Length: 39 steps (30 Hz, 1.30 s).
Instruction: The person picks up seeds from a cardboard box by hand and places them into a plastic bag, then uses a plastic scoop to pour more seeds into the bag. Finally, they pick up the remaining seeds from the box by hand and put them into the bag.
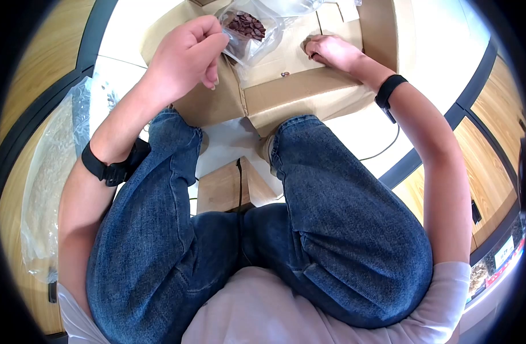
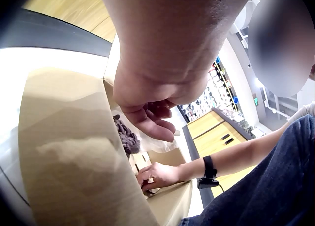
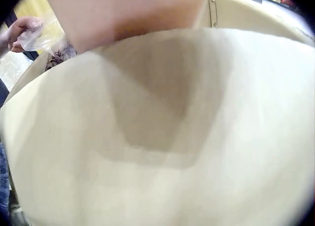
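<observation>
My left hand (image 1: 185, 57) is raised over the near left side of a cardboard box (image 1: 309, 94). Its thumb and fingers pinch the edge of a clear plastic bag (image 3: 42, 38), which holds many flat, dark red-brown pieces (image 1: 247, 26). My right hand (image 1: 334, 51) reaches down inside the box, fingers bent at its bottom. Dark spots show by those fingertips, but I cannot tell whether they hold a piece. A small brown piece (image 1: 285, 74) lies on the box bottom, left of and nearer than the right hand. The right fingers are hidden behind a cardboard wall in the right wrist view.
Open flaps (image 1: 208, 100) spread around the box. More clear plastic (image 1: 291, 7) lies at its far side. Another cardboard piece (image 1: 223, 186) is between the legs, a cable (image 1: 380, 152) runs on the floor at right, and plastic wrapping (image 1: 54, 178) lies at left by wooden cabinets.
</observation>
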Motion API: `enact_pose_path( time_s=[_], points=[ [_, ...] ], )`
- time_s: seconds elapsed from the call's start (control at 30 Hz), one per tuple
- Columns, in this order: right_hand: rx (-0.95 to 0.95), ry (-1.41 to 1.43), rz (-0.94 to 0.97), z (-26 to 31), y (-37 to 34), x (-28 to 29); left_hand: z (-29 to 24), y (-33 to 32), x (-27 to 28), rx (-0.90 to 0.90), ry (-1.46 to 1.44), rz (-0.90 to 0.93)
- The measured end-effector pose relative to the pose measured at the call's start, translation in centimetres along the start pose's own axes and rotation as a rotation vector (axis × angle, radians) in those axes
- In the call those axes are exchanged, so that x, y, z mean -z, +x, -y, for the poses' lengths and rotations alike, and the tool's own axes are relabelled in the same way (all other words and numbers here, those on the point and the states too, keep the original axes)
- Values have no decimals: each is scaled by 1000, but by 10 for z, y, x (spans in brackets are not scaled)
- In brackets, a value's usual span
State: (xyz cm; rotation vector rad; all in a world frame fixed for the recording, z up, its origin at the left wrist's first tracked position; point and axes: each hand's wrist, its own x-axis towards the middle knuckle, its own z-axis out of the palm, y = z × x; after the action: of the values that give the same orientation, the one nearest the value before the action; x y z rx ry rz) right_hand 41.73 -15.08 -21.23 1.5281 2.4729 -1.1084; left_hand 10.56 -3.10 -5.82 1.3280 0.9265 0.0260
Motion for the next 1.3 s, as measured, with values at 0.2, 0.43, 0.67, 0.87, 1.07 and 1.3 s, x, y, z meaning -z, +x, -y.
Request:
enact_pose_path(
  time_s=[0.2,0.43,0.67,0.87,1.07,1.3],
  points=[
    [-12,-4,49,0,3,2,-2,-1,0,3,8,0],
    [-7,-40,85,5,0,0,-1,-3,-2,-10,8,-23],
    [-56,41,168,16,-1,9,-3,-4,-3,8,-10,-28],
    [101,9,93,22,4,-5,-2,-4,-2,-19,2,-15],
    [57,-47,234,24,10,-4,-1,-3,-2,5,-22,-23],
    [45,69,149,38,17,-3,-1,-1,0,15,-20,-2]
  ],
)
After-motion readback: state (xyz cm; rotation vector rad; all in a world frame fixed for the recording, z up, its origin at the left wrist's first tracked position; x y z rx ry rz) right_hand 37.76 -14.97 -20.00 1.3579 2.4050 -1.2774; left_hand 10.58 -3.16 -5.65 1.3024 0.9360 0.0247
